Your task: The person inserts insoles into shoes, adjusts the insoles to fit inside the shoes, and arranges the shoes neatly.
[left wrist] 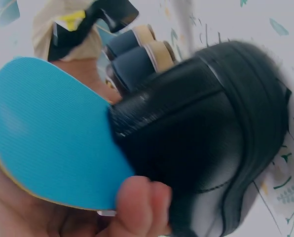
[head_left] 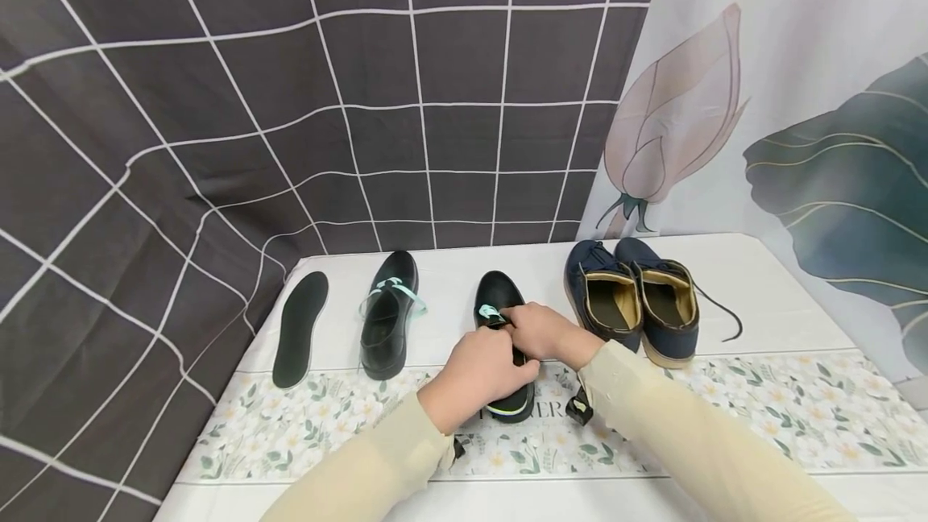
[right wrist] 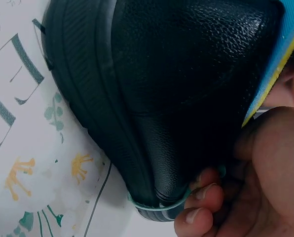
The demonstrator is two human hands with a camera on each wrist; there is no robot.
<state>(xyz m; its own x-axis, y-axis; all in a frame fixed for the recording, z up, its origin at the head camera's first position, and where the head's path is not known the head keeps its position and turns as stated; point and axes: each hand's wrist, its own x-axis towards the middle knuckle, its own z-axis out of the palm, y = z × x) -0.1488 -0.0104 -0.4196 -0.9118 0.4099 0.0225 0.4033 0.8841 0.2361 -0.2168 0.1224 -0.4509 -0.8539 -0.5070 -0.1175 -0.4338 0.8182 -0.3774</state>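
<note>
A black leather shoe [head_left: 499, 290] with mint-green laces [head_left: 490, 312] stands between both hands, toe pointing away. My left hand [head_left: 487, 369] grips an insole with a bright blue underside [left wrist: 53, 133], thumb on one face and fingers on the other. The insole's front part is hidden inside the shoe, and its heel end sticks up out of the opening. My right hand [head_left: 544, 333] holds the shoe by its side near the laces, fingers [right wrist: 206, 197] curled at the opening. The yellow insole edge [right wrist: 273, 81] shows beside the collar in the right wrist view.
Another black shoe [head_left: 387, 337] with mint laces stands to the left. A dark loose insole [head_left: 300, 330] lies at the far left. A pair of navy shoes, the left one [head_left: 600, 288] and the right one [head_left: 660, 296], stands to the right, a dark lace trailing on the floral tablecloth [head_left: 790, 393].
</note>
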